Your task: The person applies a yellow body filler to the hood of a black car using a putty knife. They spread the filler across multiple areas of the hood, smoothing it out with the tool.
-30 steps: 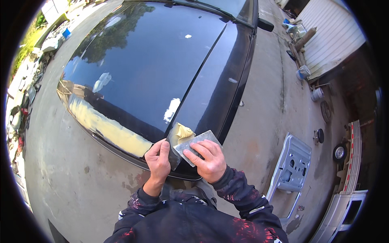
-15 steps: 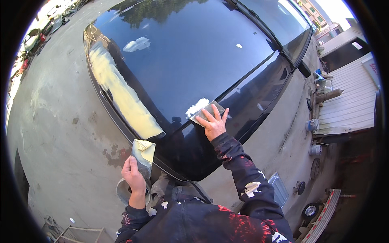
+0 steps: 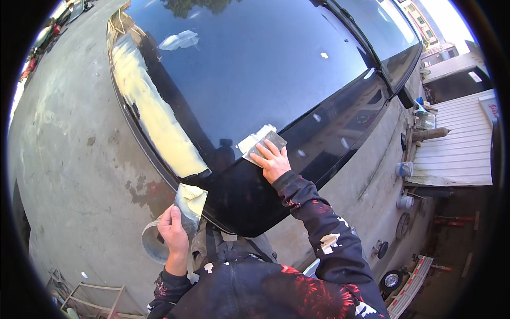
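My left hand (image 3: 173,227) holds a thin scraper plate (image 3: 188,217) bearing a lump of pale yellow paste (image 3: 193,196), beside the front edge of a glossy black car bonnet (image 3: 228,74). My right hand (image 3: 272,165) grips a grey flat spreader (image 3: 275,142) with its fingers spread on it, resting on a white patch (image 3: 248,139) at the bonnet's near right. A long streaky band of pale yellow filler (image 3: 154,122) runs along the bonnet's left edge, with smaller pale patches (image 3: 178,40) farther up.
A metal bucket (image 3: 154,239) stands on the concrete floor (image 3: 74,149) by my left hand. At the right are buckets (image 3: 405,169), a tyre (image 3: 402,226), a white corrugated panel (image 3: 451,138) and a wheeled frame (image 3: 409,287). A metal frame (image 3: 95,297) lies at lower left; assorted clutter lines the upper left.
My hands have separated: the left drew the plate down and left off the bonnet, while the right carried the spreader up onto the white patch. The view has turned; the bucket now shows.
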A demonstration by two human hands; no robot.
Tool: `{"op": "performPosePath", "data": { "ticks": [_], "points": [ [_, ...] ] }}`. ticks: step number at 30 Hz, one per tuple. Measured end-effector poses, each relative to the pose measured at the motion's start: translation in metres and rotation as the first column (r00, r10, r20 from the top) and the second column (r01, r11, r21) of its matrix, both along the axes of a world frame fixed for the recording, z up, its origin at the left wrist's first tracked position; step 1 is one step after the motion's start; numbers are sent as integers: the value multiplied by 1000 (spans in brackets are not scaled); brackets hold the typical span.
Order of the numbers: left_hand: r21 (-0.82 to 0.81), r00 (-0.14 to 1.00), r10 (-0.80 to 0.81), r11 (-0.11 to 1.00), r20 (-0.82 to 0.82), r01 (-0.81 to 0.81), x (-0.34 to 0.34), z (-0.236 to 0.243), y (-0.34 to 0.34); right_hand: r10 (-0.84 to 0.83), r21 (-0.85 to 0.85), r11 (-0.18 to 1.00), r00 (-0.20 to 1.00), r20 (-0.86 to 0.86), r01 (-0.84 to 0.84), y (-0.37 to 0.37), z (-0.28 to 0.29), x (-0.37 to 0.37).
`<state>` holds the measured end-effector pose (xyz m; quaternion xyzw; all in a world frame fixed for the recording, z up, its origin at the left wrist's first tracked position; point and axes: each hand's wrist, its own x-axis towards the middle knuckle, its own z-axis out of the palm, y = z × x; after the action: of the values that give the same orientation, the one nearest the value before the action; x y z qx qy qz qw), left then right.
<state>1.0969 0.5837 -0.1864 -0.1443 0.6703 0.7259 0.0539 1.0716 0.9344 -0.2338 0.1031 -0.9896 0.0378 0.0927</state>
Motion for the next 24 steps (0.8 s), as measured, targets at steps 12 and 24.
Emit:
{"op": "performPosePath", "data": {
  "ticks": [12,24],
  "points": [
    [105,995,91,990,40,-95,23,3,44,-19,-29,999,997,-78,17,36,-1,-15],
    [78,996,81,993,32,-83,19,3,53,-71,-95,994,993,-92,62,67,0,-31]
  ]
}}
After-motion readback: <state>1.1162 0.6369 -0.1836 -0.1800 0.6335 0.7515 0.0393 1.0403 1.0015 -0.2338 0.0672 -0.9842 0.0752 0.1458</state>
